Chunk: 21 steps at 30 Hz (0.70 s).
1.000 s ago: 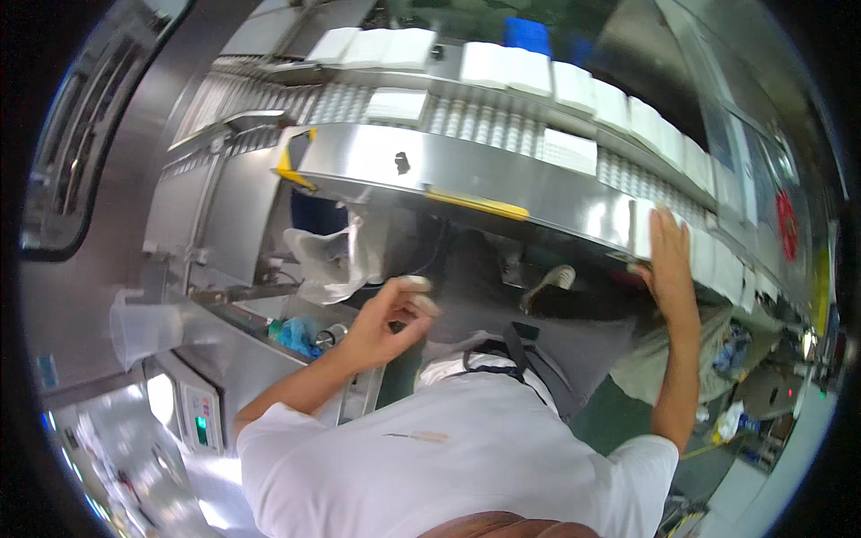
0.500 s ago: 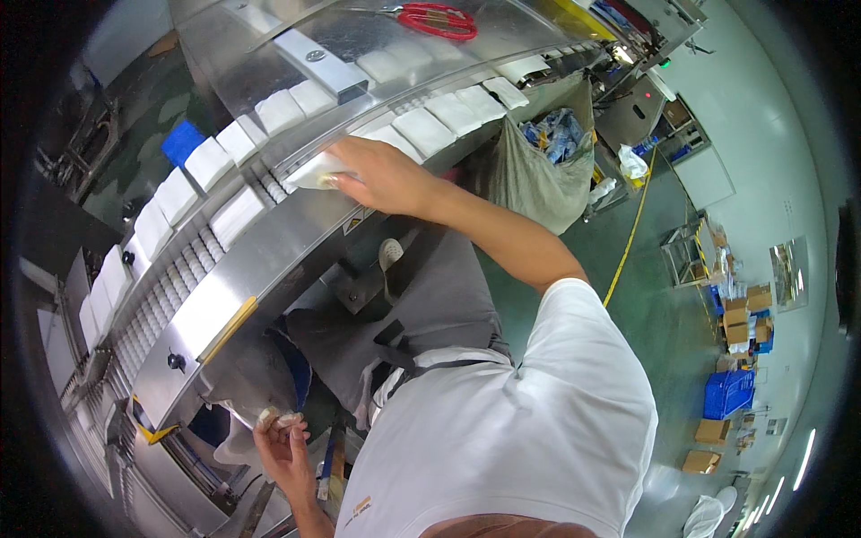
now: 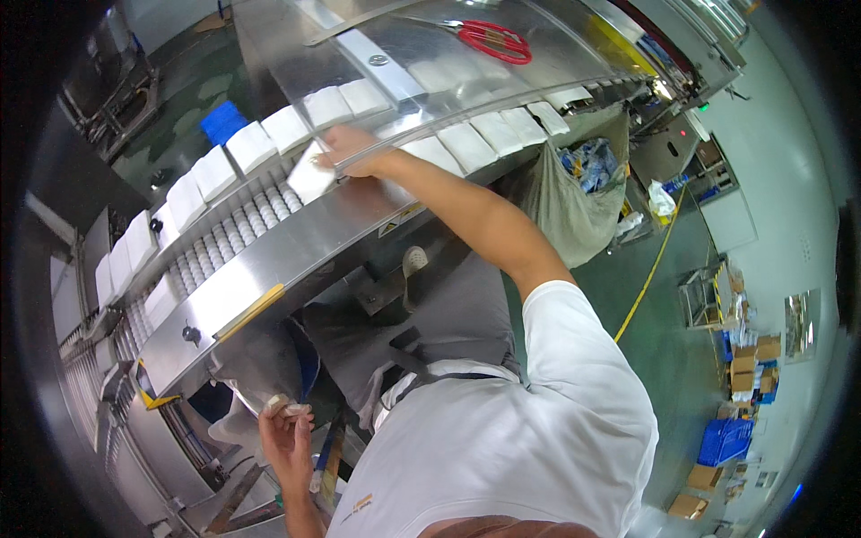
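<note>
Gripping a white packet in our right hand, we hold it aslant at the rollers, by the near edge of the conveyor. Our left hand hangs outside that edge, fingers curled; whether it holds anything, we cannot tell. A loose pinch could drop the packet askew or over the edge, and the clear cover could catch our knuckles.

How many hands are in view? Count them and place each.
2: the left hand left of the shirt; the right hand at the conveyor, holding a white pack.
</note>
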Motion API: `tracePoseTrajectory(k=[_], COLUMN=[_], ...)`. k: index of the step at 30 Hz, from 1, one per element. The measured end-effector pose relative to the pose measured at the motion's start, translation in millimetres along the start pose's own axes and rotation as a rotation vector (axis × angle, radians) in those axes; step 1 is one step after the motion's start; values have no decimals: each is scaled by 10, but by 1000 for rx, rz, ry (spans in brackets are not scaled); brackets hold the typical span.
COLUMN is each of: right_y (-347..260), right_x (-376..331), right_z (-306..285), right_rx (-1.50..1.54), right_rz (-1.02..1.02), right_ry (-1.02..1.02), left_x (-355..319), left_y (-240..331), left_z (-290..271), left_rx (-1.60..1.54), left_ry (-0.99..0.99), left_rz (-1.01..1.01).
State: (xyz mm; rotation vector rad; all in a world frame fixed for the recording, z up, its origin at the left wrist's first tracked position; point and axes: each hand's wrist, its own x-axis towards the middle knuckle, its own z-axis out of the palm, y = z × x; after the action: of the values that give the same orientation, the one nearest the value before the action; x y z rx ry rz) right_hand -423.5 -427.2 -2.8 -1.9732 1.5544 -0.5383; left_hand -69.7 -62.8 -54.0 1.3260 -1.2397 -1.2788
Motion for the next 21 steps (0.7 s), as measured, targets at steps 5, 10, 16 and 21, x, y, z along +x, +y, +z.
tracePoseTrajectory(k=[5, 10, 16, 21], right_y=[480, 358, 541, 568], right_x=[-277, -1311, -1524, -1415], right_z=[-155, -847, -904, -757], right_rx=[-366, -514, -746, -714], right_rz=[22, -338, -352, -364], right_ry=[451, 77, -16, -22], left_x=[5, -4, 26, -6], left_y=[121, 86, 81, 134], left_z=[21, 25, 53, 56], left_rx=[-27, -7, -61, -16], left_ry=[-20, -33, -73, -20], left_rz=[-80, -96, -85, -104])
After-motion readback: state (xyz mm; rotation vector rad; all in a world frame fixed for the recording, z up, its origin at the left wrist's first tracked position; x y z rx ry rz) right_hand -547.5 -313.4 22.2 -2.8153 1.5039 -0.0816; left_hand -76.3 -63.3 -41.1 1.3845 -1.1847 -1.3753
